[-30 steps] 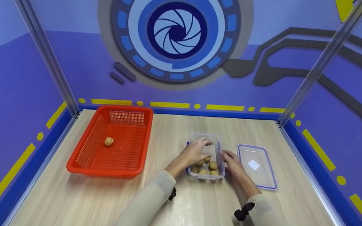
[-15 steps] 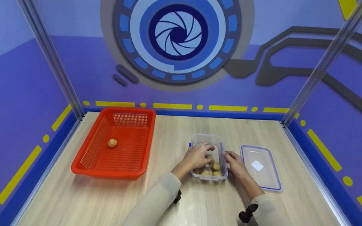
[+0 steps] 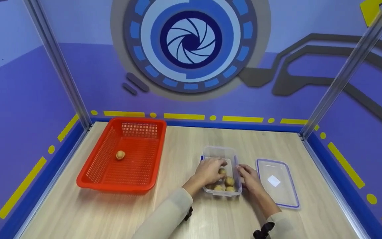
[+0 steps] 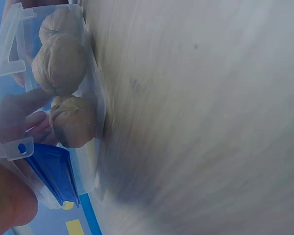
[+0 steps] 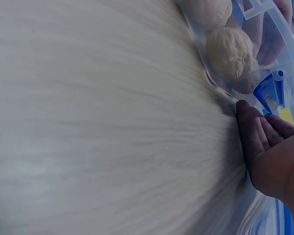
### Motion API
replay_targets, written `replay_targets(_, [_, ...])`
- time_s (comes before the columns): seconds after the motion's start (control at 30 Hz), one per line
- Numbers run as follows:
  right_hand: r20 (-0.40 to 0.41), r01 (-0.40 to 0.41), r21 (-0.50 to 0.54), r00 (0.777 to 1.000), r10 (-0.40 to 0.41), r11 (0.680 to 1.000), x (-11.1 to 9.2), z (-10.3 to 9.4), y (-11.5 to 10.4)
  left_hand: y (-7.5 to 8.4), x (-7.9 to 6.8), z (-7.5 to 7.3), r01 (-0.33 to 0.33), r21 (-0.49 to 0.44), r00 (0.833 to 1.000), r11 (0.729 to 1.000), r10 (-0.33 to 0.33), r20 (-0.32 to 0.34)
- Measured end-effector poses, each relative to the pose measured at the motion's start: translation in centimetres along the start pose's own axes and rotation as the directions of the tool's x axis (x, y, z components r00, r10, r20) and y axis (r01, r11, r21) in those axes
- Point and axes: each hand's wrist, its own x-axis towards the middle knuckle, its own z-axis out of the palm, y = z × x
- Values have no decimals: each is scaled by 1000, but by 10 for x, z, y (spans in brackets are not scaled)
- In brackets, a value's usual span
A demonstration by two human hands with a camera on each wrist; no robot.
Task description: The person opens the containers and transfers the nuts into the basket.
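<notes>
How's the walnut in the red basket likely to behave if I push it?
The walnut will probably roll: it looks round and lies loose on the basket's bottom. It's likely stiff, judging by the shell-like look of the box walnuts. If its shell is similarly ridged, it probably won't be very slippery.

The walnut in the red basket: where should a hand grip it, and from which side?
Probably pinch the walnut across its near and far sides, from above: it is round, lies near the left wall of the red basket, and nothing covers it.
</notes>
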Motion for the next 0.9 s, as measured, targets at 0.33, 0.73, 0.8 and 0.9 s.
replay_targets(0.33, [-17,7,48,1000,-6,999,5,1,2,1,2,1,-32,177,999,984,27,27])
replay_targets(0.73, [-11,-29,41,999,30,999,-7,4,-6,0,0,7,-53,195,998,979,43,54])
replay_targets(0.8, [-15,-27,37,1000,28,999,-5,2,-4,0,0,6,-53,193,998,980,44,47])
replay_targets(0.9, [-31,-16,36,999,17,999,-2,-1,2,1,2,6,-53,180,998,982,48,35])
